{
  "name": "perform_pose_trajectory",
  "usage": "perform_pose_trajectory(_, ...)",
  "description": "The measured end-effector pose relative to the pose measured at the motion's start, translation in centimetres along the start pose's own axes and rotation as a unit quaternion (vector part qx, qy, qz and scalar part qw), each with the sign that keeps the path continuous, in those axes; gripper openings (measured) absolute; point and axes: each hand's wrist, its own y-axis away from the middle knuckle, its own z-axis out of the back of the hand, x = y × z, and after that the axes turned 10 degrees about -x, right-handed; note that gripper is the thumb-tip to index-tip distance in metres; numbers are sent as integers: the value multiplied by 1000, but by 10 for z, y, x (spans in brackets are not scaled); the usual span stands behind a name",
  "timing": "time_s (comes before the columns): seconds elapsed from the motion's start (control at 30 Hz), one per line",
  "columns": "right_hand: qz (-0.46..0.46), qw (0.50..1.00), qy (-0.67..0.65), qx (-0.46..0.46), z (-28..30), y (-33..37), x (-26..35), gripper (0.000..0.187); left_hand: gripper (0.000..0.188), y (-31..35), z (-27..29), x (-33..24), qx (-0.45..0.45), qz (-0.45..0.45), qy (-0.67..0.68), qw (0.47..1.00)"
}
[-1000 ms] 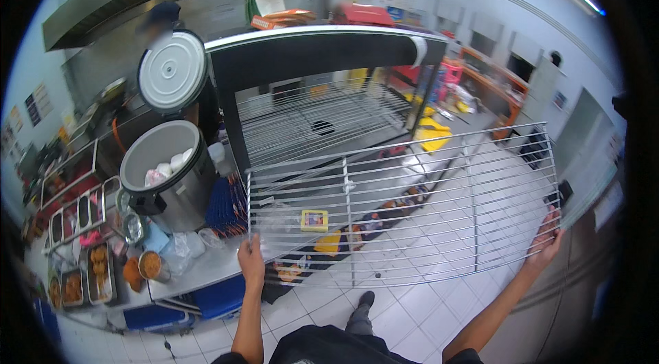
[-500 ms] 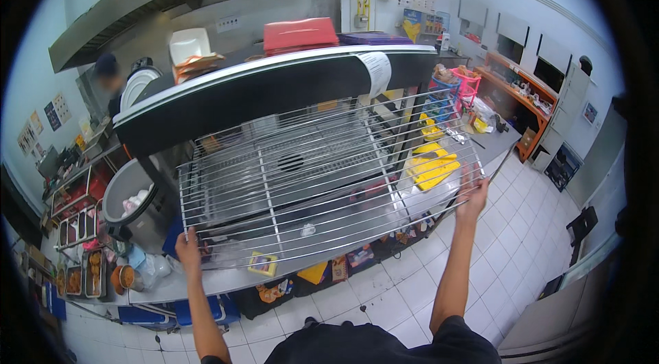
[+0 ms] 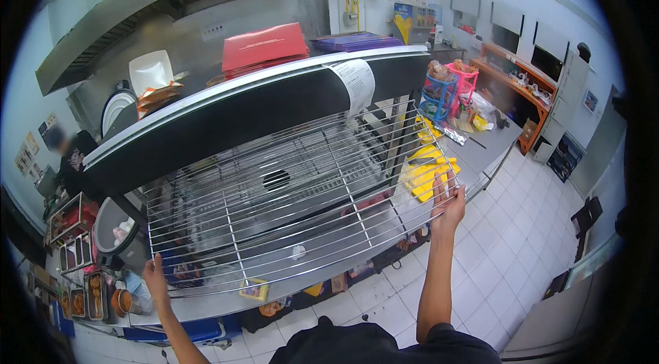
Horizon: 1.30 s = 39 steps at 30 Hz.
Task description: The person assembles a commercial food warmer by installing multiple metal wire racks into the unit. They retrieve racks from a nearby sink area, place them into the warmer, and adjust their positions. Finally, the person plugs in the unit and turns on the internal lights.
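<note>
A wide shiny wire rack (image 3: 234,239) stretches between my two hands, held tilted in front of a black-fronted metal unit (image 3: 268,113). My left hand (image 3: 156,281) is closed round the rack's near left corner. At the right end, my right hand (image 3: 447,207) grips the edge, some fingers reaching over the bars. The rack's far part lies under the unit's black panel, above a perforated metal tray (image 3: 276,180); whether it rests on anything there I cannot tell. Through and beside the bars show a crumpled white scrap (image 3: 298,252), a small yellow box (image 3: 254,290) and yellow cloths or gloves (image 3: 427,182).
Red folders or boxes (image 3: 264,48) and a white tray (image 3: 151,70) sit on top of the unit. A grey bin (image 3: 113,226) and food pans (image 3: 96,295) stand left. Blue and pink baskets (image 3: 439,86) are at the right. A co-worker (image 3: 72,158) stands far left.
The rack and both hands have shifted left in view, the left end lower. My view has turned too, and the co-worker now shows farther left and lower. Both hands keep their hold.
</note>
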Motion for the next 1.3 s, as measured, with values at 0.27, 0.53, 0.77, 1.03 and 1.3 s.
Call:
perform_pose_trajectory(0.27, 43, 997, 55, 42, -32, 18, 26, 34, 37, -12, -2, -1, 36, 29, -29, 998)
perform_pose_trajectory(0.53, 29, 995, 86, 39, -36, 24, 28, 31, 42, -11, -1, -10, 47, 34, -40, 998)
perform_pose_trajectory(0.77, 31, 994, 99, 36, -20, 25, 19, 28, 37, -15, -7, -30, 52, -10, -103, 993)
perform_pose_trajectory(1.03, 79, 987, 96, 97, -33, 34, 22, 31, 37, -13, -18, -20, 46, 58, -54, 996)
perform_pose_trajectory(1.3, 90, 986, 117, 77, -27, 35, 14, 33, 35, -23, -21, -28, 37, 41, -63, 996)
